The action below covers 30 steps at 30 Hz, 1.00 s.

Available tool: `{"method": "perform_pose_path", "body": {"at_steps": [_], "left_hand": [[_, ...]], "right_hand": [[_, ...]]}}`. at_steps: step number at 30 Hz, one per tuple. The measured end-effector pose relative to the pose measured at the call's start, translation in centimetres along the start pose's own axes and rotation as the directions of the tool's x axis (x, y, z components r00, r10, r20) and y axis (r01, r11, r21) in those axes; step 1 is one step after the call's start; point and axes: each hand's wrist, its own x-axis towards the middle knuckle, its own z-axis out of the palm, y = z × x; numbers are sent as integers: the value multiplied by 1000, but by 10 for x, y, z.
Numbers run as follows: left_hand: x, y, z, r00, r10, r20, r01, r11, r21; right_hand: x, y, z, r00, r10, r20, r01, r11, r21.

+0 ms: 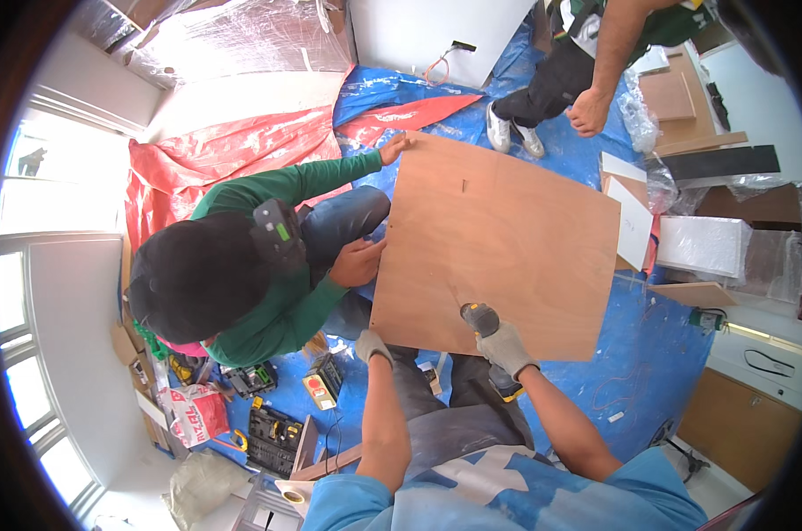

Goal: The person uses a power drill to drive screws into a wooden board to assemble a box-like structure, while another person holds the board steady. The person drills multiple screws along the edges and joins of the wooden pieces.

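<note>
A large square plywood panel (507, 239) is held up in front of me, with small holes or screw heads near its left edge. My left hand (374, 346), in a pale work glove, grips the panel's near left corner. In my gloved right hand (506, 349) is a cordless drill (479, 318). Its thin bit points forward over the panel's near part; whether the tip touches the wood I cannot tell. The battery base shows below my hand. A co-worker in a green top and black cap (197, 274) crouches at the left, both hands on the panel's left edge.
Another person's fist (588, 112) hangs at the far right. Blue sheeting (644, 341) covers the floor, with red sheeting (233, 146) at the far left. An open black tool case (273, 440) and a yellow-black box (322, 383) lie near left. Boards and wrapped packages (703, 246) line the right.
</note>
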Motion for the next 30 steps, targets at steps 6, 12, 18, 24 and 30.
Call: {"method": "perform_pose_path", "body": {"at_steps": [6, 12, 18, 24, 30], "left_hand": [[-19, 129, -18, 916, -130, -380, 81, 986, -144], [-18, 223, -19, 930, 254, -264, -186, 948, 257], [-28, 299, -20, 869, 494, 36, -480, 821, 311], [8, 292, -16, 828, 511, -233, -433, 845, 314], [85, 280, -70, 909, 62, -411, -110, 990, -93]], "right_hand": [[0, 13, -28, 998, -31, 57, 32, 999, -15], [12, 21, -49, 990, -36, 138, 31, 999, 41], [19, 41, -58, 985, -56, 164, 42, 995, 86], [21, 45, -44, 992, -93, 88, 93, 996, 12], [9, 37, -32, 996, -81, 34, 82, 996, -19]]}}
